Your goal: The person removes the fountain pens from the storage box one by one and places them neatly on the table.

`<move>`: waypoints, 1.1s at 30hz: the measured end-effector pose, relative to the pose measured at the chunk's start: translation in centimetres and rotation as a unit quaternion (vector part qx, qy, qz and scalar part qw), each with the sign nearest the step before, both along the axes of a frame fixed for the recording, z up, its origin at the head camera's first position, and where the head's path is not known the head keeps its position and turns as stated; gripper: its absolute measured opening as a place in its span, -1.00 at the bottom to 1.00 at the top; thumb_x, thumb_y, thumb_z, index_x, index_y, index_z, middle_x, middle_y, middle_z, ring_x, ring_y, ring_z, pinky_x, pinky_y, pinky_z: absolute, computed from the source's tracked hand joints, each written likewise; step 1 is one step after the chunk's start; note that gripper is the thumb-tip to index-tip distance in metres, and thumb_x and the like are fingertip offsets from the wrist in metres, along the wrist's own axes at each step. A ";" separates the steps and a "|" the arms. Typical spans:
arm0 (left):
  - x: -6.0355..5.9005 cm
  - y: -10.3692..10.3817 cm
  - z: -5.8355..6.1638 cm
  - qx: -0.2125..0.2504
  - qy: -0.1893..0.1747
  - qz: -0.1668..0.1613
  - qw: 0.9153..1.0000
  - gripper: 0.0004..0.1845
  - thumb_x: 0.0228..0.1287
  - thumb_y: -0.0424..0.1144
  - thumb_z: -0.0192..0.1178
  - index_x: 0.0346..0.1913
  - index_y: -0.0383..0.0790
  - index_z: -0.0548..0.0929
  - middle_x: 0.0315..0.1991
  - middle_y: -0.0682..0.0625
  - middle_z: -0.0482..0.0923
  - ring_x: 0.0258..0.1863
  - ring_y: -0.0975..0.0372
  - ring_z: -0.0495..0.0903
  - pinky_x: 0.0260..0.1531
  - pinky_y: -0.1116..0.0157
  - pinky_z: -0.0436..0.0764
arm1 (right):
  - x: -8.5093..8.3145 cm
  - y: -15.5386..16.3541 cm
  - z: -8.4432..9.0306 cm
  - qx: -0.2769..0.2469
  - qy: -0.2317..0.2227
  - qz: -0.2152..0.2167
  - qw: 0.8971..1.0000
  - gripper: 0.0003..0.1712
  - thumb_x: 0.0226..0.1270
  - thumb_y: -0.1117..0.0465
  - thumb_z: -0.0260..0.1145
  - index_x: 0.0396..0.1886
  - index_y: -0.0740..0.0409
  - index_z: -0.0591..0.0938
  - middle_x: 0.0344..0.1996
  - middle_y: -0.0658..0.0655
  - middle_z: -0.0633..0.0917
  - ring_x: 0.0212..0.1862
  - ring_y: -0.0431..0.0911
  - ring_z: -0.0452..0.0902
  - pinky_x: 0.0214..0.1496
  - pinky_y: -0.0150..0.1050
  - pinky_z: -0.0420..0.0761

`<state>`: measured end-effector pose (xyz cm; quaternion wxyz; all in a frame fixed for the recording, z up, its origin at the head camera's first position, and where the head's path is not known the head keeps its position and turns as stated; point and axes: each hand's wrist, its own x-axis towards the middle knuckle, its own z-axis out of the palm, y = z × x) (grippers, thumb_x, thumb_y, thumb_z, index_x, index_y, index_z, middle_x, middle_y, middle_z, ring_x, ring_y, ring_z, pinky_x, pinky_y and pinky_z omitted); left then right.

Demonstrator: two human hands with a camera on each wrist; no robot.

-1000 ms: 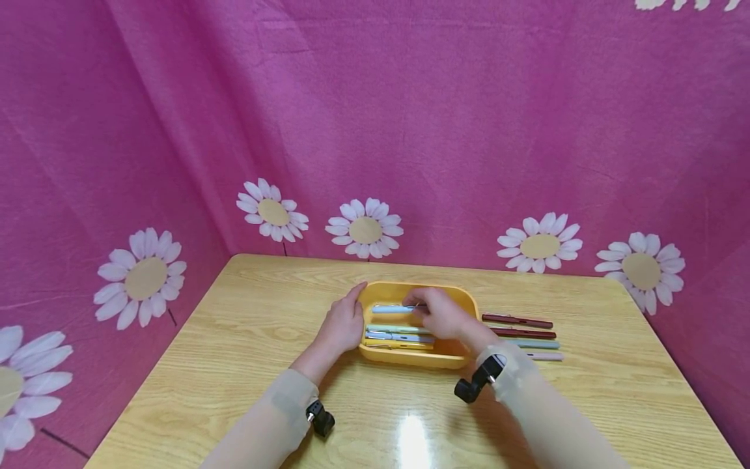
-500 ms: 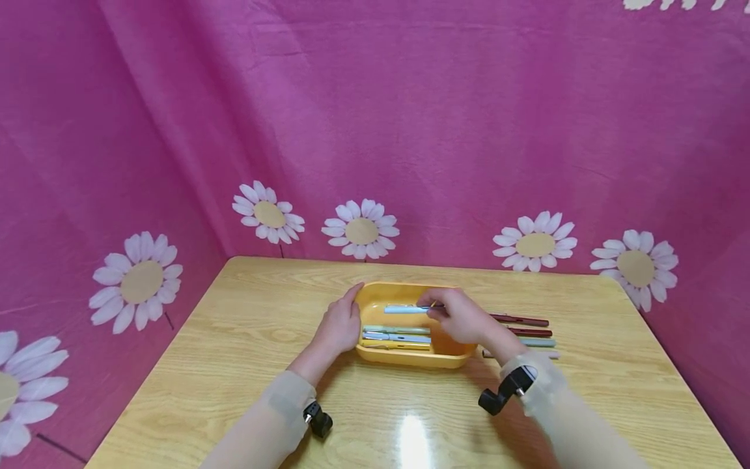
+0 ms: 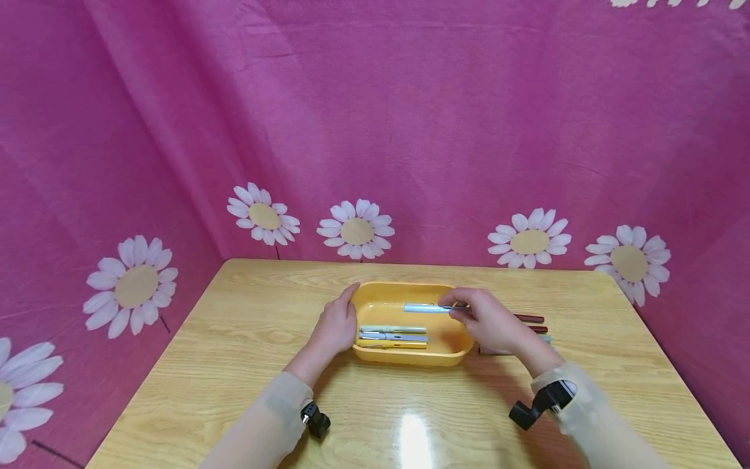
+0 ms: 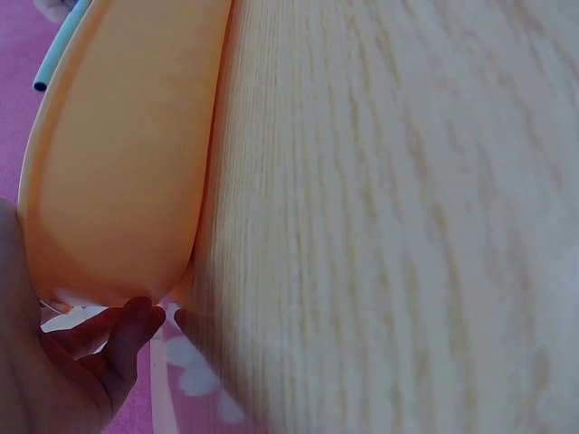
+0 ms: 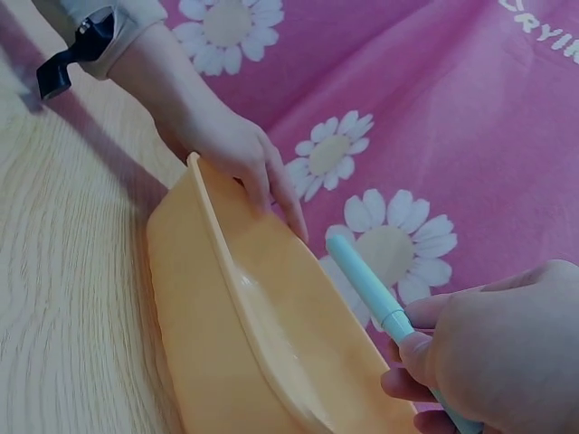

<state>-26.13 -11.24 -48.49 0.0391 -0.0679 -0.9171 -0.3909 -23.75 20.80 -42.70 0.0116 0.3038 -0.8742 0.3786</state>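
Observation:
My left hand (image 3: 335, 326) grips the left end of a yellow-orange plastic bin (image 3: 404, 357). In the left wrist view its curled fingers (image 4: 133, 325) touch the bin's end wall. With thumb and fingers, my right hand (image 3: 489, 320) pinches a pale blue pen (image 3: 423, 308) above the right part of the bin. The right wrist view shows this pen (image 5: 360, 278) tilted over the rim, its other end partly covered by the hand. Along the bin's near side lie a pale green pen (image 3: 392, 329), a light blue pen (image 3: 404, 337) and a yellow pen (image 3: 404, 345).
Right of the bin, several pens lie on the wooden table (image 3: 246, 352), partly behind the right forearm, among them dark red pens (image 3: 532, 319). A pink curtain (image 3: 410, 130) with white daisies hangs behind the table and along its sides.
My right hand has moved to the right with the pale blue pen, from over the middle of the bin to its right end. The left hand stays at the bin's left end.

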 end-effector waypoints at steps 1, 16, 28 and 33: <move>0.0 0.0 0.0 0.000 0.002 -0.001 1.000 -0.45 0.69 -0.28 -0.19 0.63 -0.11 0.34 0.34 -0.35 0.55 0.32 -0.15 0.55 0.38 -0.08 0.47 | 0.1 0.2 0.0 0.001 0.002 -0.002 1.000 -0.72 0.45 0.56 0.29 0.03 0.25 0.74 -0.06 0.08 0.76 0.00 -0.02 0.68 0.10 -0.02 0.72; 0.1 0.0 0.2 -0.001 -0.007 0.001 1.000 -0.46 0.70 -0.28 -0.20 0.63 -0.10 0.33 0.38 -0.32 0.53 0.35 -0.12 0.53 0.40 -0.08 0.45 | 2.3 2.9 0.0 -0.013 0.012 -0.019 1.000 -0.71 0.42 0.57 0.33 -0.01 0.21 0.75 -0.14 0.09 0.76 -0.12 0.04 0.70 -0.07 -0.21 0.73; -0.1 0.0 0.0 -0.006 0.007 0.000 1.000 -0.46 0.69 -0.28 -0.18 0.62 -0.11 0.34 0.34 -0.35 0.55 0.32 -0.15 0.55 0.38 -0.08 0.47 | 4.1 5.0 -0.4 -0.039 0.009 -0.030 0.999 -0.66 0.43 0.60 0.30 0.02 0.18 0.74 -0.14 0.07 0.76 -0.13 -0.18 0.72 -0.08 -0.16 0.79; -0.1 0.0 0.0 -0.003 0.008 -0.002 1.000 -0.46 0.69 -0.29 -0.18 0.62 -0.14 0.34 0.33 -0.36 0.56 0.31 -0.15 0.56 0.37 -0.09 0.48 | 4.6 5.8 -0.8 -0.041 0.044 -0.036 0.998 -0.64 0.36 0.63 0.33 -0.03 0.16 0.75 -0.11 0.09 0.78 -0.14 -0.13 0.72 -0.12 -0.23 0.77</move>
